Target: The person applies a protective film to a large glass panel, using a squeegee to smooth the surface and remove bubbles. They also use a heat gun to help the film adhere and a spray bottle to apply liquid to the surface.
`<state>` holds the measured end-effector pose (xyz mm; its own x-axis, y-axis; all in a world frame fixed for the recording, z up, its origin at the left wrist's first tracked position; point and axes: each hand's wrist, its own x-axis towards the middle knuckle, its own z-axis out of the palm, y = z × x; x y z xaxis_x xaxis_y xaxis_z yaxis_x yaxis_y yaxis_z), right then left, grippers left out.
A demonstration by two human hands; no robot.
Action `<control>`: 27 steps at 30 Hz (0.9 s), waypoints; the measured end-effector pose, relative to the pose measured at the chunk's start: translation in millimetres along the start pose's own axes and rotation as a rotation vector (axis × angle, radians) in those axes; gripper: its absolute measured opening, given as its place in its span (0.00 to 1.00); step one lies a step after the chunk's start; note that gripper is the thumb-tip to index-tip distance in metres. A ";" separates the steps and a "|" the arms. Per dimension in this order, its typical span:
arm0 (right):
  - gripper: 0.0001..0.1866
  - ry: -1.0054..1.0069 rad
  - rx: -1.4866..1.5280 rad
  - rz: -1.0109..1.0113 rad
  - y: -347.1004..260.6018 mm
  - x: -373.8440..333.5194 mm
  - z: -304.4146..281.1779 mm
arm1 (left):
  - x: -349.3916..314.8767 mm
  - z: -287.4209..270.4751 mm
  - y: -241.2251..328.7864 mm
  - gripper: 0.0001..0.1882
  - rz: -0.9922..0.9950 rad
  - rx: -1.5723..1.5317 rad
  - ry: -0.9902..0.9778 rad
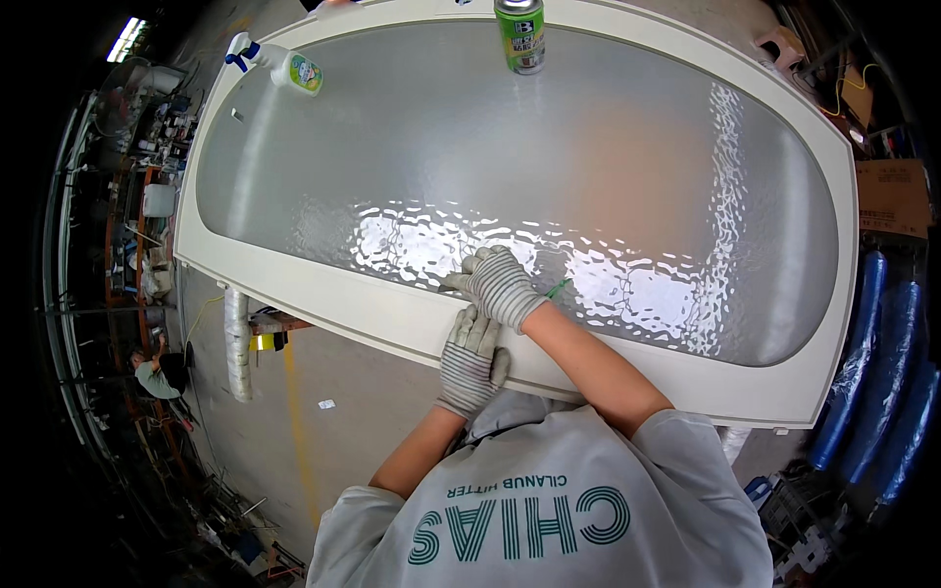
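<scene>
Both my hands wear pale gloves with grey stripes. My right hand [498,285] is bent over the near border of a large textured glass pane [431,127], fingers pointing left and curled. A thin green piece [559,288] shows beside its wrist; whether the hand holds it I cannot tell. Just below, my left hand [470,363] lies with fingers stretched out on the near rail of the cream door-like frame [323,294] around the pane, thumb apart. What lies under the right fingers is hidden.
A green spray can [520,39] stands on the far glass, and a white spray bottle [294,71] with a blue trigger lies at far left. Wrapped blue rolls [858,358] and a cardboard box [892,196] are at right. A person [157,372] is at far left, near cluttered shelves.
</scene>
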<state>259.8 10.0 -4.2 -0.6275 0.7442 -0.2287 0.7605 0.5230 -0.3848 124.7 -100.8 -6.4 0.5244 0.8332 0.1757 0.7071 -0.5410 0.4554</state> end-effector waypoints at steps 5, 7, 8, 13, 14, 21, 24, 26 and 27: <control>0.13 0.010 0.158 -0.084 35.4 -29.0 -10.1 | 0.9 1.0 -2.2 0.26 -0.006 -0.020 0.032; 0.13 -0.001 0.179 -0.030 32.7 -28.4 -19.8 | 2.7 -0.5 -3.4 0.25 -0.031 -0.033 -0.014; 0.13 0.003 0.191 0.001 33.0 -27.0 -21.9 | 5.1 -2.3 -4.4 0.25 -0.035 -0.035 -0.040; 0.16 0.008 0.018 -0.113 14.8 12.7 -3.3 | 9.2 -3.6 -8.7 0.24 -0.049 -0.071 -0.115; 0.16 0.031 0.026 -0.143 16.4 11.9 -1.2 | 8.2 -4.5 -7.7 0.24 -0.056 -0.066 -0.123; 0.18 -0.078 0.018 -0.273 58.1 -20.9 -8.6 | 10.3 -3.7 -10.7 0.23 -0.042 -0.097 -0.110; 0.18 -0.007 0.028 -0.183 44.6 -1.9 -11.7 | 11.8 -1.1 -9.5 0.23 -0.034 -0.077 -0.076; 0.17 0.074 0.030 -0.207 31.9 13.5 -1.8 | 12.9 -2.8 -7.9 0.22 -0.049 -0.066 -0.096; 0.17 0.093 0.040 -0.223 26.7 20.8 3.1 | 12.9 -3.2 -7.7 0.22 -0.045 -0.060 -0.097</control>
<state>266.5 38.2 -22.0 -0.7596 0.6483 -0.0514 0.5966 0.6631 -0.4520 124.4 -85.5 -4.8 0.5381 0.8400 0.0700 0.7029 -0.4930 0.5127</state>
